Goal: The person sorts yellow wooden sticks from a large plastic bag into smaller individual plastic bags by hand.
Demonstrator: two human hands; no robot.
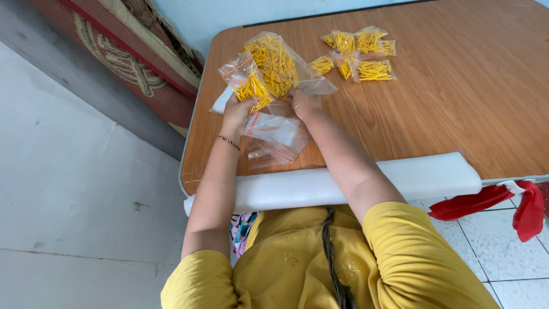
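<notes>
Yellow-filled small bag (pixel 247 86) in left hand (pixel 235 111), big bag (pixel 278 63) above right hand (pixel 304 103).

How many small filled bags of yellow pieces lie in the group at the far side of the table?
About 6, overlapping, so some may be hidden: small filled bags lie clustered on the wooden table, beyond the hands. Apart from these, the left hand holds one more small bag.

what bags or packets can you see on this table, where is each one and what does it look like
Small clear bag of yellow sticks: in the left hand.
Large clear bag of yellow sticks: at the right hand.
Empty clear bags, red-striped tops: stacked below the hands.
Filled small bags: clustered farther back on the wooden table.
</notes>
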